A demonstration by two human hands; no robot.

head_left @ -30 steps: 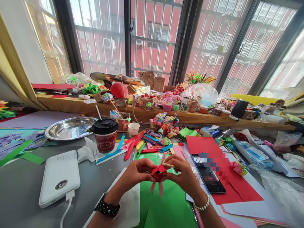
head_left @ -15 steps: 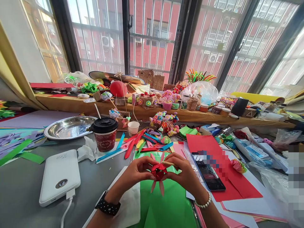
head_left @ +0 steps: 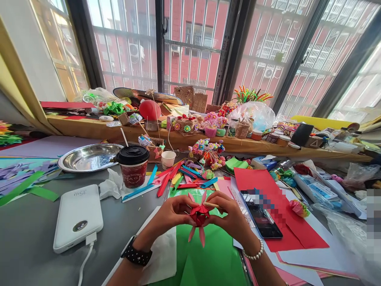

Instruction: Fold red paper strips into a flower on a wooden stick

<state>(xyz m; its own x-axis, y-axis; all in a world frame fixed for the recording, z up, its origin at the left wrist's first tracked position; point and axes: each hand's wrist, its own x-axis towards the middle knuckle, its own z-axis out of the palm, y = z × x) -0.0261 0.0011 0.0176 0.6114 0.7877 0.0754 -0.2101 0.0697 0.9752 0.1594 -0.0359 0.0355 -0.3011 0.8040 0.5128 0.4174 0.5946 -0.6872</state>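
Observation:
A red folded paper flower point(head_left: 199, 216) with pink strips pointing up and down is pinched between both hands above a green paper sheet point(head_left: 208, 258). My left hand point(head_left: 171, 214), with a black watch on its wrist, grips the flower's left side. On the flower's right side is my right hand point(head_left: 230, 218), wearing a pearl bracelet; it also holds a thin wooden stick point(head_left: 212, 205) across its fingers.
A white power bank point(head_left: 77, 216) with a cable lies at the left. Behind it stand a red lidded cup point(head_left: 132, 167) and a steel plate point(head_left: 86, 157). A phone point(head_left: 261, 216) rests on red paper point(head_left: 282, 214) at the right. Coloured paper strips point(head_left: 178, 178) and craft clutter fill the back ledge.
The hands stay together on the red paper flower, shifting only slightly. The view has drifted a little, so the power bank appears further right.

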